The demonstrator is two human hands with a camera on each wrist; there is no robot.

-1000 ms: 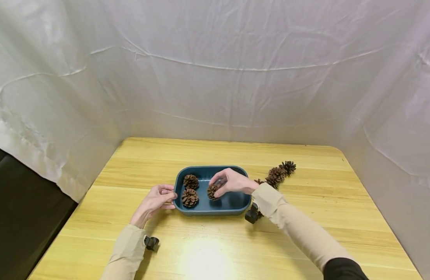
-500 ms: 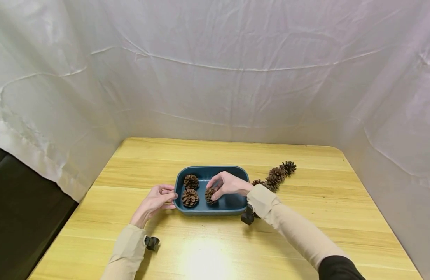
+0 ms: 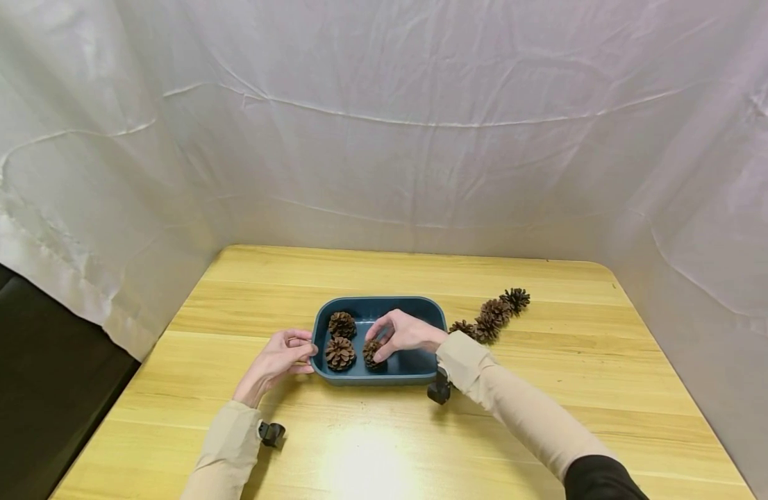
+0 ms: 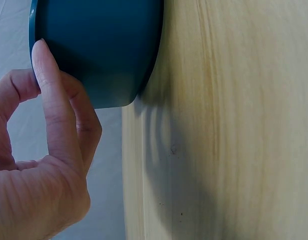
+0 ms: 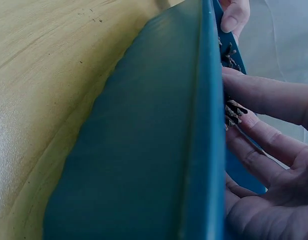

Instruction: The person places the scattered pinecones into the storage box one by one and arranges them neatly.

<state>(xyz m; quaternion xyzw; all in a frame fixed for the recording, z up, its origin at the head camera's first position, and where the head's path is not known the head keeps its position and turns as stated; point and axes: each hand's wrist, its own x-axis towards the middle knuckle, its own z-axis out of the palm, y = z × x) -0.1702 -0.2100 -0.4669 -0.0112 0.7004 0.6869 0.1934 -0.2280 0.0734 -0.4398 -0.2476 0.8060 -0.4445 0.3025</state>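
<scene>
A dark blue oblong tray (image 3: 384, 380) with raised walls stands on the wooden table. My left hand (image 3: 276, 362) pinches its left rim, thumb over the edge and fingers outside; the left wrist view shows the thumb (image 4: 47, 75) on the rim. Inside the tray my right hand (image 3: 405, 332) holds a brown pine cone (image 3: 371, 353) between thumb and fingers, low over the tray floor. Two more pine cones, a back one (image 3: 341, 324) and a front one (image 3: 339, 353), lie at the tray's left end. In the right wrist view the tray wall hides part of the held pine cone (image 5: 234, 113).
Several pine cones (image 3: 495, 312) lie in a slanting row on the table, right of the tray, partly behind the right wrist. Bare wooden tabletop (image 3: 359, 444) lies in front. A pale curtain (image 3: 409, 139) surrounds the table's back and sides.
My right hand has moved a little left and down inside the tray with the pine cone, closer to the two at the left end. The left hand has stayed on the rim.
</scene>
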